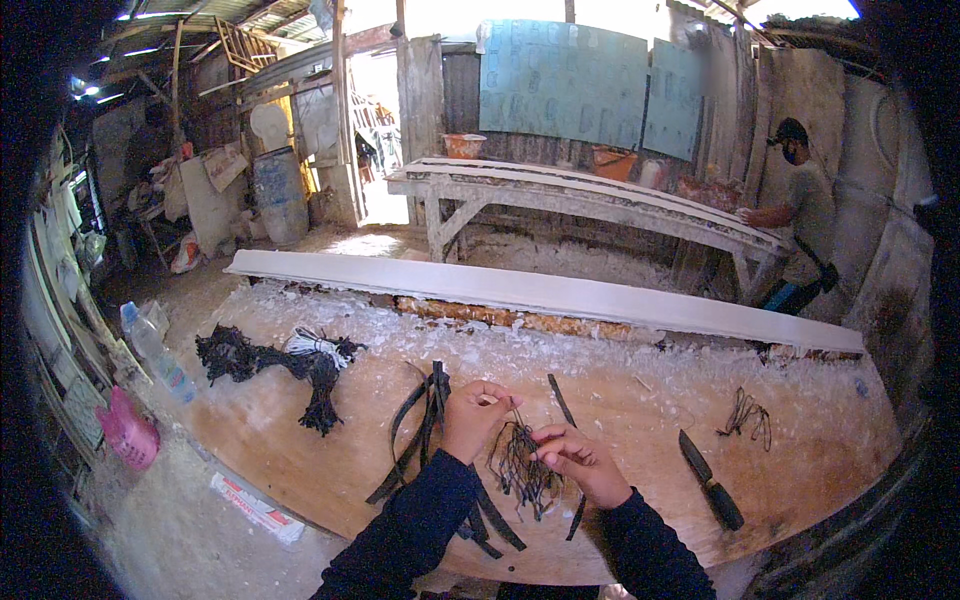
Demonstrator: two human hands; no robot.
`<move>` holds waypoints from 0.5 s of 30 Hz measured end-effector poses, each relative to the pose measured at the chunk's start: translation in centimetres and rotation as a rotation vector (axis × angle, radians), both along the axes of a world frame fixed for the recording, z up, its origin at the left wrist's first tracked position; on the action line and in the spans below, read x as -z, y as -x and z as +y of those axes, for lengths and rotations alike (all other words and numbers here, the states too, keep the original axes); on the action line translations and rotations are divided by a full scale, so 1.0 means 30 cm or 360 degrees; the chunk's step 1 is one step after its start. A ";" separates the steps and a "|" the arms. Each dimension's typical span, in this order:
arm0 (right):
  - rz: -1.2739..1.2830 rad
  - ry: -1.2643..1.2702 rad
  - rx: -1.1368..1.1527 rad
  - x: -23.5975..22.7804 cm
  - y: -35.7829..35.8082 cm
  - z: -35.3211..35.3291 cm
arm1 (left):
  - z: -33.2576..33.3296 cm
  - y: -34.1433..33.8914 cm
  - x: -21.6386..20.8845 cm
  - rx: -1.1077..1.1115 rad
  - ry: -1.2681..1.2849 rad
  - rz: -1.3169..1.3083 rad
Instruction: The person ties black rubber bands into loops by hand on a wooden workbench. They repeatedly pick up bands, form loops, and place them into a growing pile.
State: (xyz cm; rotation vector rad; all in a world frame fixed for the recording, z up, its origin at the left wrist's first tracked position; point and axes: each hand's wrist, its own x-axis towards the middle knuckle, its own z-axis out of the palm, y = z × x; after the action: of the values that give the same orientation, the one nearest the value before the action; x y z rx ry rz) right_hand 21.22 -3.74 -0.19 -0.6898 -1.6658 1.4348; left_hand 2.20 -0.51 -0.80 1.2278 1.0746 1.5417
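My left hand (475,420) is closed in a pinch on the upper end of thin dark strings. My right hand (585,460) pinches the same loose bundle of strings (522,480) from the right, and its tangled strands hang between both hands over the wooden tabletop (640,530). Beneath and beside my left forearm lie several flat black strips (408,425), partly hidden by the sleeve. Another narrow black strip (562,398) runs under my right hand. Farther right rests a knife (708,475) with a dark blade and handle.
Knotted bundles of black string (265,360), one tied with white, lie at left. A small string tangle (745,418) sits right. Across the far edge stretches a long white moulding (540,295). A plastic bottle (158,350) stands left. Behind, a person (808,210) works at another bench (590,205).
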 end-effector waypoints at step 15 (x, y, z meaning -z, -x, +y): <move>0.0094 0.0052 0.0421 0.031 -0.010 0.005 | -0.007 -0.046 0.074 0.0334 -0.0148 0.0553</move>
State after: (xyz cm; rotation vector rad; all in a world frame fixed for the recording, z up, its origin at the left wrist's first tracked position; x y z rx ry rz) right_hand 21.52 -3.58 -1.11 -0.8439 -1.4482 1.2829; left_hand 3.58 -0.72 -3.03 1.6608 1.0589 1.2579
